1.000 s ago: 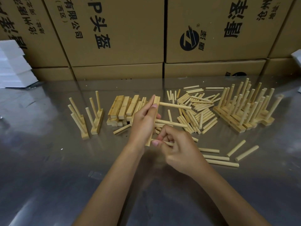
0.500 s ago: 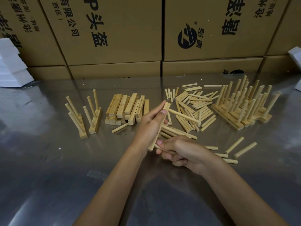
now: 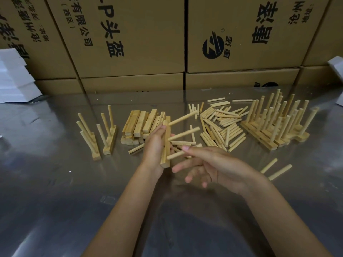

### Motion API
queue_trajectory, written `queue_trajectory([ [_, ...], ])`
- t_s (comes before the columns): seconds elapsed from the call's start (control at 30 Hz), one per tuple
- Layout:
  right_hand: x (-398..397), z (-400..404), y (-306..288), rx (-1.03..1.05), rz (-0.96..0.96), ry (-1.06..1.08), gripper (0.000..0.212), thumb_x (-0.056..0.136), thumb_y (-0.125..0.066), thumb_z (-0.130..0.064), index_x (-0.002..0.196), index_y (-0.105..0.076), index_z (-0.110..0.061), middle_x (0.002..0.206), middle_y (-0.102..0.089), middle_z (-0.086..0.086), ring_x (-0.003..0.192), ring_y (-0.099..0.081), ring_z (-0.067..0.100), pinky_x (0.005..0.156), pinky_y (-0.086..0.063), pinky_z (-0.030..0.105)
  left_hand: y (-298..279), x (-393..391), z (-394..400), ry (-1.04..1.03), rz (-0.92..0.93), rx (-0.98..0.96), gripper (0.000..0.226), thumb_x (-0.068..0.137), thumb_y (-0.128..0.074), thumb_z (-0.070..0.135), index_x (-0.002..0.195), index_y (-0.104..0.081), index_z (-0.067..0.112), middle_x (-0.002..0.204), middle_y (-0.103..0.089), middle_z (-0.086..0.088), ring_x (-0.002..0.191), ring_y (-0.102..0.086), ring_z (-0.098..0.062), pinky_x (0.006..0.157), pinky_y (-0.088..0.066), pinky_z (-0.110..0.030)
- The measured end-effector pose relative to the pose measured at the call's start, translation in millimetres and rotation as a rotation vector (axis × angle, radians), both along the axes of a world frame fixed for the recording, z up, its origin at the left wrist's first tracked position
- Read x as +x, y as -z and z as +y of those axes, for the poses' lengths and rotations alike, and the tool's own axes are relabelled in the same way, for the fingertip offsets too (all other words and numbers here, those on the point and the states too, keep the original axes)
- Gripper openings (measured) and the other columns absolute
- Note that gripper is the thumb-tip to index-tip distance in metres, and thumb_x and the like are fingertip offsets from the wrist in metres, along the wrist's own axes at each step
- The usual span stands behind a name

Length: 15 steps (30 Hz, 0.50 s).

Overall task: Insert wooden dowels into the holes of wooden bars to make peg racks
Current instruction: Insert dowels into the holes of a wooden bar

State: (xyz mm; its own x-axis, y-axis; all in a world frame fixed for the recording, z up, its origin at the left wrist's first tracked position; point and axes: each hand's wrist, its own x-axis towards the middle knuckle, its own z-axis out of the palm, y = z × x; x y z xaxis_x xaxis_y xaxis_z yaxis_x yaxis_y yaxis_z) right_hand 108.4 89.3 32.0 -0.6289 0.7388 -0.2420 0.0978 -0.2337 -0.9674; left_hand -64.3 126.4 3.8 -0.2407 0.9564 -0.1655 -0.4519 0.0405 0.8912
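My left hand [image 3: 155, 143] grips a wooden bar [image 3: 167, 145], held almost upright above the table. Three dowels stick out of the bar to the right: a top dowel [image 3: 182, 118], a middle dowel [image 3: 184, 133] and a lower dowel [image 3: 175, 155]. Just right of the bar is my right hand [image 3: 213, 166], its fingers spread and fairly straight, with the topmost fingertip on the lower dowel's free end. Behind the hands lie a stack of bare bars [image 3: 141, 123] and a heap of loose dowels [image 3: 222, 125].
Two peg racks [image 3: 96, 140] stand at the left and several more racks [image 3: 278, 127] are crowded at the right. Two stray dowels [image 3: 274, 168] lie right of my right hand. Cardboard boxes [image 3: 130, 43] wall the back of the steel table [image 3: 55, 182]. White blocks [image 3: 14, 80] sit far left.
The bar has turned more upright in my left hand and now carries a third, lower dowel. My right hand has uncurled from holding that dowel, so its fingers are spread.
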Motion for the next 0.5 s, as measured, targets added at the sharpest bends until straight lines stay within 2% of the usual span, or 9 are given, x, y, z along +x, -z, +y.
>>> queue_trajectory([
  [0.07, -5.4, -3.3, 0.7, 0.038, -0.055, 0.009, 0.050, 0.083, -0.068, -0.055, 0.118, -0.066, -0.020, 0.105, -0.076, 0.006, 0.075, -0.068, 0.015, 0.051, -0.052, 0.020, 2.3, -2.7, 0.9, -0.050, -0.030, -0.018, 0.035, 0.105, -0.046, 0.027, 0.137, -0.058, 0.017, 0.080, -0.061, -0.001, 0.058, -0.052, -0.013, 0.054, -0.047, -0.026],
  [0.17, -27.6, -11.8, 9.4, 0.145, -0.150, 0.180, 0.042, 0.083, -0.070, -0.054, 0.107, -0.068, -0.020, 0.090, -0.077, 0.001, 0.066, -0.068, 0.013, 0.049, -0.052, 0.025, 3.9, 1.5, 3.3, -0.156, -0.016, -0.011, 0.035, 0.105, -0.043, 0.025, 0.136, -0.056, 0.016, 0.078, -0.057, -0.002, 0.055, -0.049, -0.012, 0.052, -0.045, -0.027],
  [0.3, -46.4, -17.1, 21.7, 0.265, -0.127, 0.415, 0.030, 0.081, -0.076, -0.046, 0.088, -0.072, -0.017, 0.076, -0.075, 0.003, 0.058, -0.063, 0.009, 0.045, -0.047, 0.023, 1.3, 13.2, 4.7, -0.246, -0.008, -0.018, 0.023, 0.105, -0.044, 0.022, 0.126, -0.055, 0.026, 0.082, -0.060, -0.004, 0.056, -0.051, -0.014, 0.049, -0.046, -0.024],
  [0.4, -40.8, -10.5, 22.5, 0.251, -0.075, 0.521, 0.018, 0.083, -0.078, -0.032, 0.080, -0.074, -0.015, 0.071, -0.074, 0.003, 0.054, -0.059, 0.007, 0.045, -0.045, 0.022, 2.5, 13.3, 2.4, -0.251, -0.048, 0.031, 0.021, 0.105, -0.044, 0.021, 0.120, -0.056, 0.028, 0.075, -0.067, -0.001, 0.067, -0.059, -0.016, 0.060, -0.052, -0.029],
  [0.43, -38.3, -7.5, 23.3, 0.266, -0.084, 0.561, 0.016, 0.082, -0.079, -0.030, 0.078, -0.075, -0.015, 0.071, -0.074, 0.003, 0.054, -0.057, 0.006, 0.048, -0.044, 0.024, 2.1, 11.9, 0.7, -0.236, -0.079, 0.058, 0.019, 0.105, -0.044, 0.022, 0.118, -0.057, 0.029, 0.078, -0.070, 0.001, 0.073, -0.063, -0.018, 0.062, -0.053, -0.032],
  [0.5, -33.4, -1.9, 24.7, 0.334, -0.100, 0.633, 0.014, 0.080, -0.080, -0.032, 0.079, -0.077, -0.018, 0.070, -0.072, -0.002, 0.055, -0.055, 0.001, 0.054, -0.042, 0.020, 3.0, 8.2, 1.3, -0.186, -0.105, 0.071, 0.023, 0.105, -0.042, 0.027, 0.121, -0.058, 0.023, 0.093, -0.070, -0.006, 0.079, -0.067, -0.021, 0.056, -0.056, -0.034],
])
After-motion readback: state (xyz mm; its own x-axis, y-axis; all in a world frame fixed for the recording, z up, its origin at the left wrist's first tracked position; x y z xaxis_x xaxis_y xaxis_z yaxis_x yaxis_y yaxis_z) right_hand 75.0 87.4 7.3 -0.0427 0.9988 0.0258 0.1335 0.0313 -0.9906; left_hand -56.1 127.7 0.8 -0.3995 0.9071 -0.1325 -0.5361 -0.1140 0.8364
